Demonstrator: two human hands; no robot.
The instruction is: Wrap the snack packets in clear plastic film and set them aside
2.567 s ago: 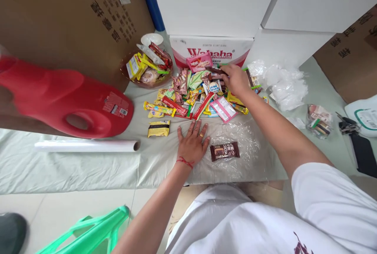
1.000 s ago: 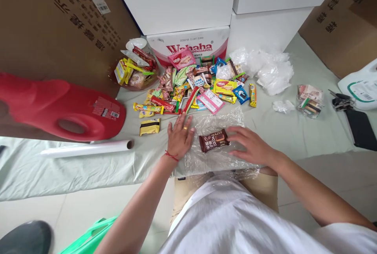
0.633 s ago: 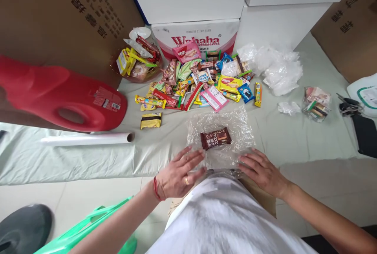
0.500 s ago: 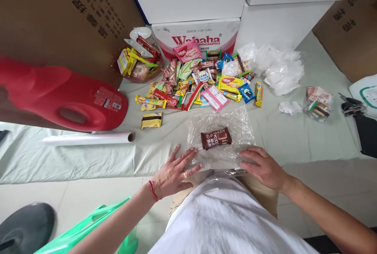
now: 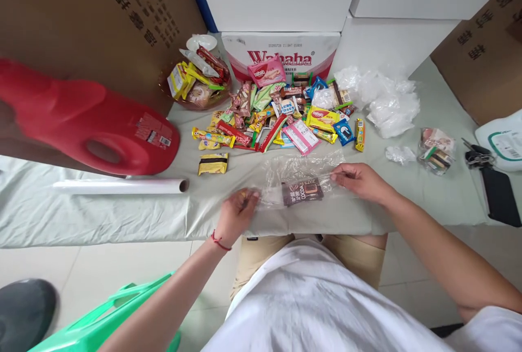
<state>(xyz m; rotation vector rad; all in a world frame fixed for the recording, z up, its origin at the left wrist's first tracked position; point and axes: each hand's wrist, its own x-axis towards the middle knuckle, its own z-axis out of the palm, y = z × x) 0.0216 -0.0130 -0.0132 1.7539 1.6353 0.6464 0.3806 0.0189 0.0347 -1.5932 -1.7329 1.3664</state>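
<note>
A brown snack packet marked COCOA point(image 5: 302, 192) lies near the table's front edge, partly under a folded layer of clear plastic film point(image 5: 271, 198). My left hand point(image 5: 238, 211) pinches the film's left end. On the other side, my right hand point(image 5: 354, 180) has its fingers closed on the right end of the same film. Stretched between both hands, the film crosses over the packet, and more of it spreads crinkled on the table behind.
A heap of wrapped snacks point(image 5: 281, 110) lies behind the film, before a Wahaha box point(image 5: 240, 50). Left are a red jug point(image 5: 134, 134), a film roll point(image 5: 122, 186) and a snack bowl point(image 5: 199, 103). Crumpled plastic point(image 5: 391, 104), keys point(image 5: 477, 156) and a black phone-like object point(image 5: 501, 194) are right.
Both hands lay with fingers spread on the film's near side. Now they grip its ends, and the near part is lifted and folded forward over the packet. The view has shifted slightly.
</note>
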